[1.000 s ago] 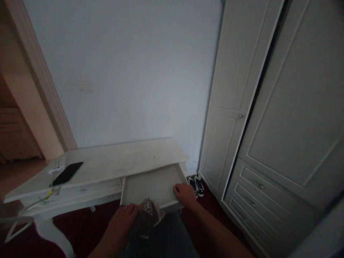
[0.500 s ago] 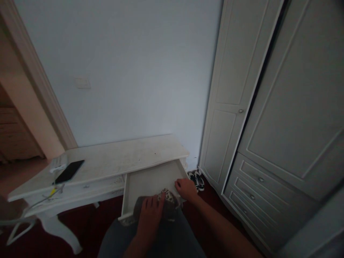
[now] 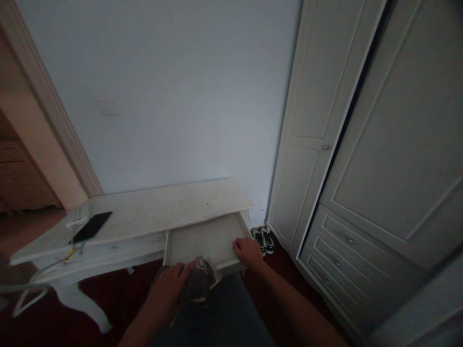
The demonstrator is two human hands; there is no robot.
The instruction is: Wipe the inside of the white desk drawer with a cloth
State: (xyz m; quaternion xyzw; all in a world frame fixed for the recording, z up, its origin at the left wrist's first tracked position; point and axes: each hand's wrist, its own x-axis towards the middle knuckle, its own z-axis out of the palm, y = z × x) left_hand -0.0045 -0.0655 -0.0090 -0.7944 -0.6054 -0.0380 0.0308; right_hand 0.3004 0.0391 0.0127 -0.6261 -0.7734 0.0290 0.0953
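My left hand (image 3: 170, 286) is wrapped over a dark cloth bundle (image 3: 197, 284) with a pale patterned patch on top. The bundle is above my lap, just in front of a pulled-out desk drawer (image 3: 206, 241); its exact kind is hard to make out in the dim light. The drawer's pale inside shows, and its front left corner is hidden behind my left hand. My right hand (image 3: 249, 253) has its fingers curled round the right side of the drawer, near the front corner.
The white desk (image 3: 144, 205) stands against the wall, with a dark phone (image 3: 92, 227) and a white box-like item (image 3: 77, 214) at its left end. A cable (image 3: 54, 265) hangs there. Black-and-white shoes (image 3: 263, 240) sit on the red floor beside a wardrobe (image 3: 300, 183).
My left hand has drawn the cloth bundle left and toward me, from over the drawer's front part to in front of it. My right hand has stayed at the drawer's side.
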